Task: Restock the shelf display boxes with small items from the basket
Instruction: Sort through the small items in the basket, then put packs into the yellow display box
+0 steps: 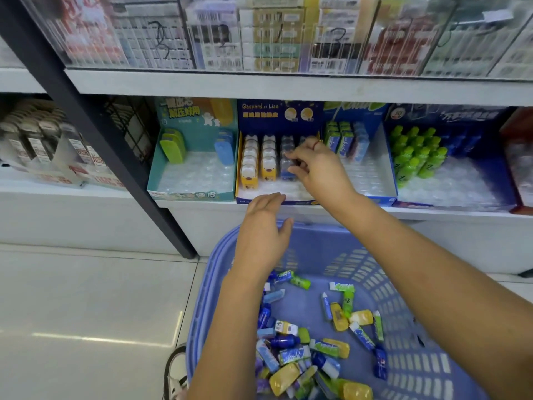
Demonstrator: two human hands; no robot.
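Observation:
A lilac plastic basket (418, 356) sits low in front of the shelf, holding several small items (302, 350) in blue, yellow and green. On the shelf stands the dark blue display box (277, 112) with rows of yellow and blue-capped items. My right hand (317, 168) reaches into that box and pinches a blue item (286, 168) in the third row. My left hand (264, 226) hovers above the basket's far rim, just before the box's front edge, fingers relaxed and empty.
A teal display box (196, 166) stands to the left and a blue box with green packs (363, 157) to the right, then one with green bottles (450, 168). A black upright post (95, 134) runs left of them. Above the boxes hangs a clear-fronted upper shelf (288, 36).

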